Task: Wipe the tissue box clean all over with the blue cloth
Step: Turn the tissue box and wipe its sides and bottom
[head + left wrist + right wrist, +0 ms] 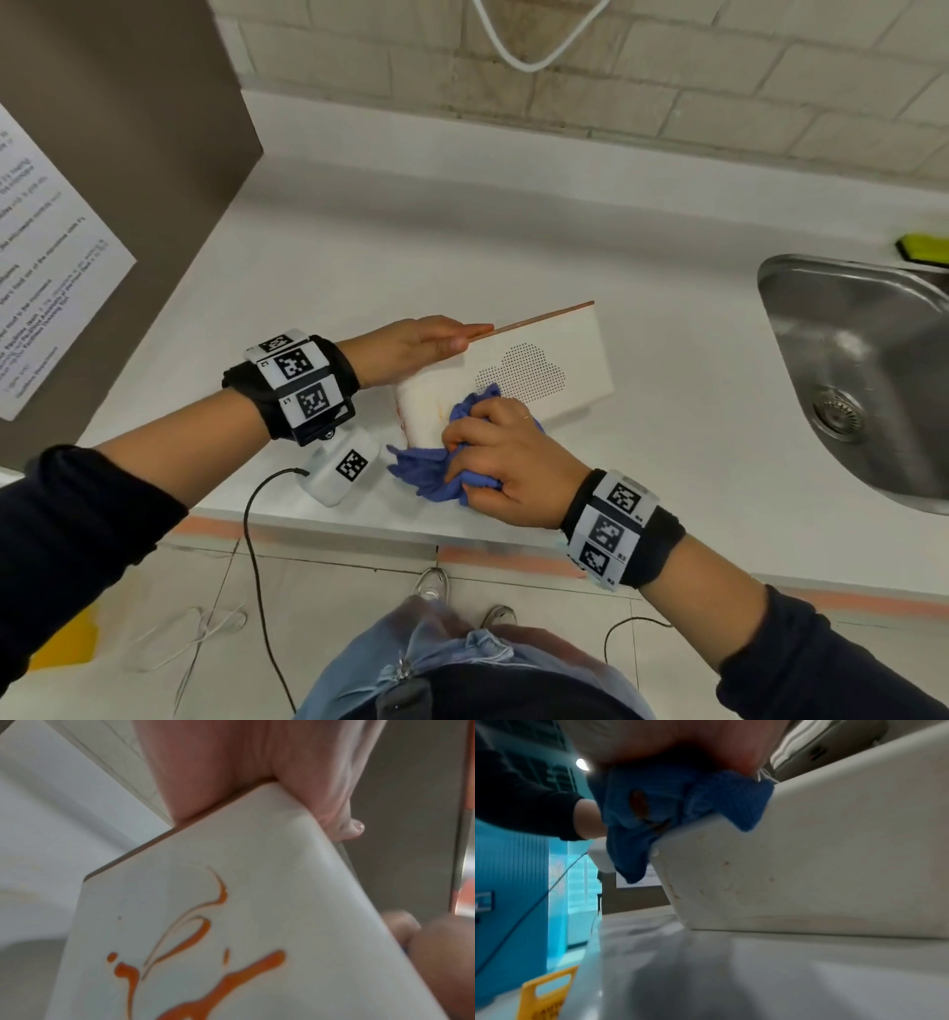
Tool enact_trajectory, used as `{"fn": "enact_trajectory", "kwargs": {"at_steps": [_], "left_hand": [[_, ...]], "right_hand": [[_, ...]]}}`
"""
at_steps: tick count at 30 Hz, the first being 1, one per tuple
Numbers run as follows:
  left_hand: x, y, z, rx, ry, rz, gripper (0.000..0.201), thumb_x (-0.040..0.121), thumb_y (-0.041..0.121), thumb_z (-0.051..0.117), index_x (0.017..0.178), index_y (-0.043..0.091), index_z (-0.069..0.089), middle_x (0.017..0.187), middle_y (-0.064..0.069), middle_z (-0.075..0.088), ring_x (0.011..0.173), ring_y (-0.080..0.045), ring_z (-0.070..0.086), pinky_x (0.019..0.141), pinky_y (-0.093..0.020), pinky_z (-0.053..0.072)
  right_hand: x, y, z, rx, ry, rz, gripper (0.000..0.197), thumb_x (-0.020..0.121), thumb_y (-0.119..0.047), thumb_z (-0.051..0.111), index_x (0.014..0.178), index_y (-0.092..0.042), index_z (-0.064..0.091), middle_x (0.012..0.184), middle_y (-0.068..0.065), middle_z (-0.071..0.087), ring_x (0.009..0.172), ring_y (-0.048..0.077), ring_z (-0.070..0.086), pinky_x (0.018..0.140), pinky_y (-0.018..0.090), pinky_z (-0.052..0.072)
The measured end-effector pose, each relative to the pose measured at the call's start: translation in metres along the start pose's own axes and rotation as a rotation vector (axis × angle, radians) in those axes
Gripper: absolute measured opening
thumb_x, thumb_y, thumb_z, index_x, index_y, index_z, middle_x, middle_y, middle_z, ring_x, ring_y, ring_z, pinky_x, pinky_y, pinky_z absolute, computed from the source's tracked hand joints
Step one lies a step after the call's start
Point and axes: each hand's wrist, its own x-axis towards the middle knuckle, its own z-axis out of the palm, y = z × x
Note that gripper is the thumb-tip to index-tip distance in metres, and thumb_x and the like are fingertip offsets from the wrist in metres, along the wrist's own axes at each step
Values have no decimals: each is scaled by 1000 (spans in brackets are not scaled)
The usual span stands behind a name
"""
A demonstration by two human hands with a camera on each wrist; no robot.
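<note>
The tissue box (544, 360) lies tilted on the white counter (667, 411) near its front edge, just left of the steel sink (862, 370); from the head view its broad face shows a cloud of small punched dots, and a thin wooden edge runs along its far side. The left hand (416, 349) steadies the box at its far left corner, thumb on the near face and fingers wrapped behind; the left wrist view confirms this grasp, with the corner wedged into the fork of thumb and fingers (344, 825). The right hand (500, 457) clenches the bunched blue cloth (431, 473) and presses it on the near left part of the box, loose folds spilling onto the counter.

Only the left wrist view shows the end face plainly; it carries thick orange smears (205, 963) in curling streaks; from the head these are faint yellowish marks. Only the right wrist view shows the lower side of the box, lifted at its left end, with faint brownish specks, and a dark brown stain (641, 805) on the cloth itself; it also shows a yellow sign (544, 996) low at the left.

A green sponge (924, 247) sits behind the sink; a printed sheet (46, 267) hangs on the brown panel at the left.
</note>
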Motion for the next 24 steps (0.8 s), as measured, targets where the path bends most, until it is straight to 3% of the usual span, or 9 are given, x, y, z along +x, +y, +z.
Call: {"fn": "enact_trajectory", "kwargs": {"at_steps": [3, 6, 7, 10, 12, 15, 19, 21, 24], "left_hand": [[-1, 0, 1, 24, 41, 38, 57, 80, 51, 38, 132, 30, 27, 135, -7, 44, 115, -4, 42, 86, 7, 26], [-3, 0, 2, 68, 51, 65, 84, 64, 81, 39, 132, 33, 33, 130, -1, 46, 117, -6, 41, 86, 7, 26], [-3, 0, 3, 80, 50, 55, 80, 65, 81, 38, 131, 36, 32, 129, -1, 46, 117, -6, 41, 87, 7, 26], [-1, 2, 5, 93, 54, 29, 45, 89, 47, 33, 132, 32, 34, 134, -6, 47, 118, -8, 41, 87, 5, 28], [-3, 4, 6, 66, 62, 29, 47, 89, 45, 28, 130, 28, 42, 131, 0, 49, 113, -1, 45, 88, -2, 33], [-7, 8, 8, 25, 55, 59, 58, 80, 55, 24, 127, 28, 46, 125, 9, 50, 101, 21, 47, 82, 6, 29], [-7, 5, 5, 52, 60, 42, 54, 85, 58, 20, 128, 33, 42, 126, 3, 47, 109, 0, 45, 92, -1, 32], [-6, 3, 2, 61, 80, 8, 41, 95, 40, 19, 130, 32, 40, 124, 1, 48, 103, -1, 48, 93, -10, 38], [-4, 1, -1, 60, 67, -6, 43, 97, 35, 19, 133, 27, 42, 136, -2, 45, 120, -10, 44, 95, -11, 31]], "right_hand": [[-22, 13, -12, -111, -29, 87, 16, 78, -23, 51, 73, -16, 64, 98, -1, 62, 90, 23, 44, 76, 44, 41], [-42, 22, -31, -163, 32, 228, 19, 76, -24, 48, 67, -14, 61, 96, 0, 62, 86, 21, 42, 72, 45, 43], [-47, 21, -37, -157, 67, 258, 19, 75, -24, 48, 66, -14, 61, 95, 0, 61, 84, 21, 42, 72, 45, 42], [-54, 10, -49, -107, 206, 260, 16, 76, -22, 50, 75, -15, 65, 97, 2, 59, 85, 24, 46, 77, 42, 41], [-43, 1, -48, -65, 296, 225, 17, 79, -22, 52, 87, -16, 65, 102, 4, 56, 90, 25, 47, 84, 35, 38], [-9, -7, -27, 29, 409, 236, 25, 83, -28, 57, 104, -15, 62, 114, 3, 46, 102, 22, 44, 93, 26, 32], [27, -5, 6, 163, 515, 315, 36, 81, -32, 59, 114, -18, 53, 116, 13, 58, 103, 25, 50, 93, 34, 36], [32, -2, 14, 89, 501, 309, 35, 81, -38, 58, 110, -19, 60, 116, 10, 60, 102, 27, 51, 92, 37, 35], [32, -1, 20, -12, 479, 207, 38, 78, -45, 64, 106, -21, 66, 119, 1, 54, 104, 23, 44, 93, 33, 27]]}}
